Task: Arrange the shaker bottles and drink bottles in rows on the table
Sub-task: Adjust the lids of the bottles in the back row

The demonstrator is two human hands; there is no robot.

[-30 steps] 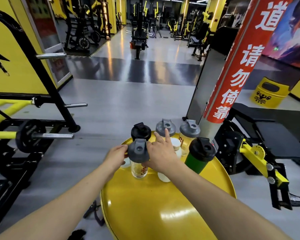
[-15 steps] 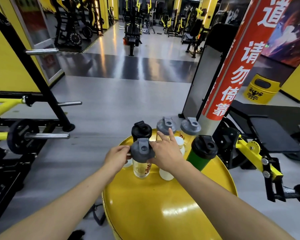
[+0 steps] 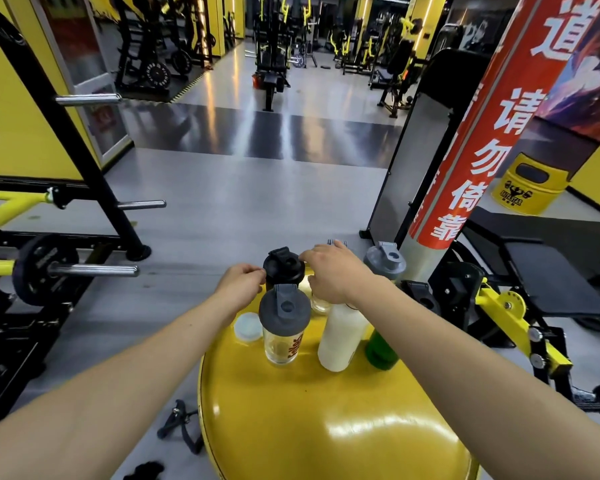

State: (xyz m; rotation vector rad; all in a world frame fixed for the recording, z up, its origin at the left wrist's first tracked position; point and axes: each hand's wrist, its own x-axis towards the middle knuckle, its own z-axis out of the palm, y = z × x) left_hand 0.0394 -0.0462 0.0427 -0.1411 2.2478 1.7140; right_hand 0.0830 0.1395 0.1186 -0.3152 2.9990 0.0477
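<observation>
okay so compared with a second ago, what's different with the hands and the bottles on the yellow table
Both hands left the clear shaker with the grey lid and reached farther back: the left hand and right hand now flank the black-lidded shaker, fingertips at its lid. The camera tipped slightly too. The clear shaker, white bottle, green bottle and far grey-lidded shaker stand about where they were on the yellow table.

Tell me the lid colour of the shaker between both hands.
Black lid, clearest in the head view.
</observation>
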